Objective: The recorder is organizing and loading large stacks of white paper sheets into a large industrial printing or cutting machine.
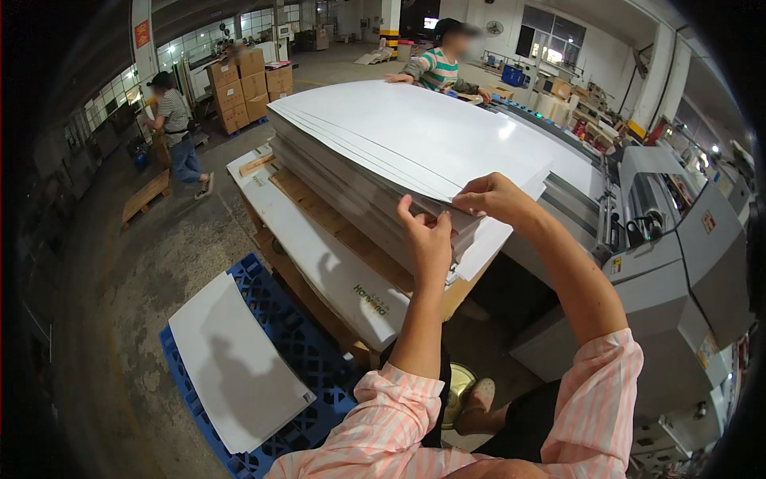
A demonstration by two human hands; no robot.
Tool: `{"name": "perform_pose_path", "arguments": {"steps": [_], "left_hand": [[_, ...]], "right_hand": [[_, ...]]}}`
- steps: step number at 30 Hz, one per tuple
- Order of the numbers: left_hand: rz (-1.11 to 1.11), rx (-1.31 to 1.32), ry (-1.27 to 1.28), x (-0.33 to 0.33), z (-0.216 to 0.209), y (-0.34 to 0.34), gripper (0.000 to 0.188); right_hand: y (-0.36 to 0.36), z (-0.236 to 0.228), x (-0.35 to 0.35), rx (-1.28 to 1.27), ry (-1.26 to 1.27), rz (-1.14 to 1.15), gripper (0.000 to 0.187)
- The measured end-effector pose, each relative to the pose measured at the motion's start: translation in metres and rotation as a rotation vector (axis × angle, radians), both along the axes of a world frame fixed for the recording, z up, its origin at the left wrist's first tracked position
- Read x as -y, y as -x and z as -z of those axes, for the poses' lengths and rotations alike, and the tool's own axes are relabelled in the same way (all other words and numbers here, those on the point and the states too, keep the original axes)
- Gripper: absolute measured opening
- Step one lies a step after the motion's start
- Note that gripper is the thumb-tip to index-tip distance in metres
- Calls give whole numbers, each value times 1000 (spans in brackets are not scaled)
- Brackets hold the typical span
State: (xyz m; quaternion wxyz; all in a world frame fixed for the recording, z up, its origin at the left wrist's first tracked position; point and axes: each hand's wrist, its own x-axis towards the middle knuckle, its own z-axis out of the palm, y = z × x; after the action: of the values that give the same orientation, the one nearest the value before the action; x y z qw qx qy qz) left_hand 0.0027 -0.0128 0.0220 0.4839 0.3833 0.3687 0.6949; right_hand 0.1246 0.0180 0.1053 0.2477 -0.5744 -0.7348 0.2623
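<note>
Stack of large white sheets on a wooden pallet, directly ahead of both hands. The right hand pinches the near corner of the top sheets, lifting them slightly off the pile; the left hand, just beside it and lower, presses its curled fingers against the stack's near edge. To the right of the hands stands a grey machine. Below and left of the left hand, a single white sheet lies on a blue plastic pallet. Beyond the stack, a person in a striped shirt touches its far edge.
</note>
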Motion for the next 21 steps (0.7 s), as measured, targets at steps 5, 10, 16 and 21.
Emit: {"name": "perform_pose_path", "arguments": {"steps": [5,10,16,21], "left_hand": [[72,-93,-75,-14,18,8,16],[-127,-370,-111,-19,22,0,24],[-179,-296,-191,-10,21,-2,23],[-101,-368,-156,-8,22,5,30]], "right_hand": [[8,3,1,189,-200,125,19],[3,1,21,684,-1058,-252,17],[6,-2,4,421,-708,-81,14],[15,-46,7,182,-757,229,17]]}}
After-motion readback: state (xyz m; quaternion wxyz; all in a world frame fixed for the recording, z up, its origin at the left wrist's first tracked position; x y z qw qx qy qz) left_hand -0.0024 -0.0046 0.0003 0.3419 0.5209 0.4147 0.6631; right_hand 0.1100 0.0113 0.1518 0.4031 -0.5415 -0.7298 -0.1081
